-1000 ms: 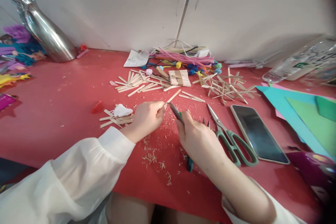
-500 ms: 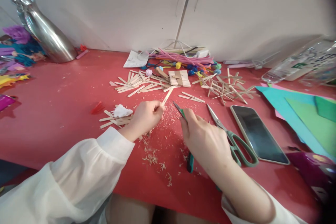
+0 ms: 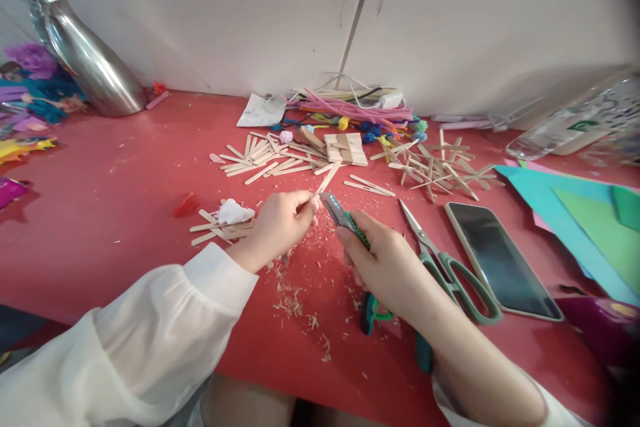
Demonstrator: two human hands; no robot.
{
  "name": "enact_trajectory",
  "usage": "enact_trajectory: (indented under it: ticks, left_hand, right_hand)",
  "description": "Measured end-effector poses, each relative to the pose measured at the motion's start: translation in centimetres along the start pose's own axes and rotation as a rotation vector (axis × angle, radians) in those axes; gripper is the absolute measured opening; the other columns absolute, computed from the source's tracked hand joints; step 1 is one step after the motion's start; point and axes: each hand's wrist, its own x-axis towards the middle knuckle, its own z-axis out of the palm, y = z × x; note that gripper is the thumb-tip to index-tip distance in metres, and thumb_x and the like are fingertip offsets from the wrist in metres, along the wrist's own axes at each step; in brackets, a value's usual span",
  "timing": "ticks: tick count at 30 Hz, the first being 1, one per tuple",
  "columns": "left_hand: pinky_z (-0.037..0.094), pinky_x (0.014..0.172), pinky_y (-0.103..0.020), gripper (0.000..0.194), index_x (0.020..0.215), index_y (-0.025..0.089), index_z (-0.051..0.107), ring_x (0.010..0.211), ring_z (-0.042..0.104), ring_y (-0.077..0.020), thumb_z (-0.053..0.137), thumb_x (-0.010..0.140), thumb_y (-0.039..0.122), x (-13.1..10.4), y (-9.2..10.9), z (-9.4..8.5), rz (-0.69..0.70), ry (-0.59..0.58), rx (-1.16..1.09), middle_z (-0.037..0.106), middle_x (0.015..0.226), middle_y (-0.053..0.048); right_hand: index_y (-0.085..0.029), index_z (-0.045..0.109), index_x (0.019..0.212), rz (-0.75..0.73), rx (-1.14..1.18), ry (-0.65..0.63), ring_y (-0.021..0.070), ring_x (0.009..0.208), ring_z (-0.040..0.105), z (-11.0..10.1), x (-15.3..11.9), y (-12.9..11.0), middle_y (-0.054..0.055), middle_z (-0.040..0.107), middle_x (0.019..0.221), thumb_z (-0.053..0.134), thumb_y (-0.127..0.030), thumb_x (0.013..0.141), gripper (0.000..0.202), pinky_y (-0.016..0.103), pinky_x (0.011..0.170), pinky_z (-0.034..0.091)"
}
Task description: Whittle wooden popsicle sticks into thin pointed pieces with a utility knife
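Pinched in my left hand (image 3: pixel 290 219) is a thin wooden stick (image 3: pixel 329 177) that slants away toward the back. My right hand (image 3: pixel 383 253) is closed round a green utility knife (image 3: pixel 340 212), its blade out and its tip close beside the stick near my left fingertips. Wood shavings (image 3: pixel 293 303) are scattered over the red table below and between my hands. Left of my left wrist, a crumpled white tissue (image 3: pixel 233 211) rests on a few flat sticks (image 3: pixel 203 238).
Green-handled scissors (image 3: pixel 453 273) and a phone (image 3: pixel 503 257) lie to the right, beside coloured paper (image 3: pixel 580 213). Stick piles (image 3: pixel 435 167) and pink pipe cleaners (image 3: pixel 350 109) are at the back. A steel jug (image 3: pixel 93 57) stands back left, a clear bottle (image 3: pixel 565 121) back right.
My right hand has turned the knife so its blade's flat side shows, and brought it nearer the stick. My left hand still pinches the stick. The view has shifted slightly.
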Motion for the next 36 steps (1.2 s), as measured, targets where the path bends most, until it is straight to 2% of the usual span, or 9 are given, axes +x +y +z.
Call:
enact_trajectory:
  ticks: [6,11,16,20,24,27,30,32,36]
  left_hand:
    - [0.026,0.049,-0.022,0.027,0.063,0.016,0.052,0.048,0.045,-0.0096,0.041,0.086,0.024,-0.1,-0.1,0.0,0.045,0.026,0.145,0.049,0.052,0.002]
    - [0.020,0.048,-0.024,0.025,0.059,0.017,0.044,0.046,0.038,-0.0095,0.042,0.084,0.020,-0.2,-0.3,0.3,0.070,0.051,0.262,0.039,0.049,0.004]
    - [0.017,0.047,-0.024,0.026,0.056,0.017,0.039,0.043,0.032,-0.0088,0.043,0.081,0.018,-0.2,-0.2,0.6,0.046,0.051,0.278,0.032,0.047,0.005]
    - [0.015,0.047,-0.025,0.026,0.055,0.017,0.036,0.044,0.030,-0.0087,0.043,0.080,0.018,-0.1,0.1,0.7,0.029,0.024,0.295,0.031,0.047,0.005]
    - [0.015,0.047,-0.025,0.025,0.055,0.017,0.038,0.044,0.029,-0.0092,0.044,0.079,0.017,-0.2,0.7,0.6,-0.038,-0.014,0.357,0.031,0.047,0.004]
    - [0.017,0.046,-0.024,0.025,0.054,0.017,0.041,0.044,0.033,-0.0097,0.044,0.080,0.018,-0.1,0.7,0.3,-0.081,-0.034,0.322,0.035,0.046,0.004]
    - [0.028,0.049,-0.023,0.028,0.057,0.016,0.049,0.049,0.045,-0.0108,0.042,0.083,0.023,0.2,-0.1,0.0,-0.103,-0.043,0.163,0.049,0.051,0.001]
    - [0.037,0.055,-0.023,0.028,0.061,0.015,0.054,0.057,0.053,-0.0117,0.042,0.084,0.025,0.5,-0.8,0.0,-0.103,-0.062,-0.024,0.060,0.061,-0.002]
    - [0.047,0.061,-0.024,0.017,0.091,0.014,0.058,0.062,0.060,-0.0115,0.048,0.085,0.026,0.5,-1.2,0.5,-0.114,-0.181,-0.441,0.065,0.069,-0.003]
  right_hand:
    - [-0.024,0.036,0.072,-0.020,0.038,-0.018,0.0109,0.039,0.044,0.2,0.0,0.2,-0.005,0.048,0.050,0.034,-0.040,0.086,0.021,0.023,0.045,0.032]
    - [-0.019,0.045,0.083,-0.076,-0.323,0.115,0.0141,0.039,0.046,1.0,-0.1,0.0,-0.002,0.048,0.046,0.034,-0.030,0.085,0.016,0.023,0.041,0.025]
    - [-0.013,0.050,0.094,-0.054,-0.702,0.141,0.0172,0.043,0.055,1.7,-0.3,0.0,0.005,0.058,0.053,0.036,-0.021,0.087,0.017,0.024,0.040,0.017]
    - [-0.013,0.053,0.094,-0.098,-0.856,0.166,0.0171,0.045,0.059,1.8,-0.7,-0.2,0.006,0.061,0.057,0.038,-0.012,0.084,0.018,0.024,0.038,0.016]
    - [-0.012,0.056,0.100,-0.117,-0.975,0.163,0.0164,0.048,0.061,1.7,-1.3,-1.0,0.008,0.064,0.067,0.037,-0.002,0.078,0.031,0.023,0.037,0.018]
    - [-0.015,0.057,0.102,-0.162,-0.998,0.216,0.0161,0.049,0.061,1.5,-1.4,-1.0,0.006,0.063,0.066,0.040,-0.004,0.078,0.032,0.023,0.037,0.016]
    - [-0.017,0.060,0.098,-0.201,-0.907,0.385,0.0152,0.044,0.056,0.8,-0.9,-0.3,0.004,0.062,0.062,0.043,-0.015,0.083,0.022,0.024,0.038,0.014]
    - [-0.019,0.059,0.094,-0.149,-0.682,0.490,0.0127,0.040,0.051,0.1,-0.1,0.4,0.002,0.061,0.060,0.045,-0.027,0.084,0.019,0.023,0.037,0.016]
    - [-0.019,0.053,0.072,-0.054,0.141,0.347,0.0083,0.037,0.044,-0.9,1.3,1.5,-0.004,0.051,0.046,0.048,-0.044,0.082,0.027,0.020,0.038,0.032]
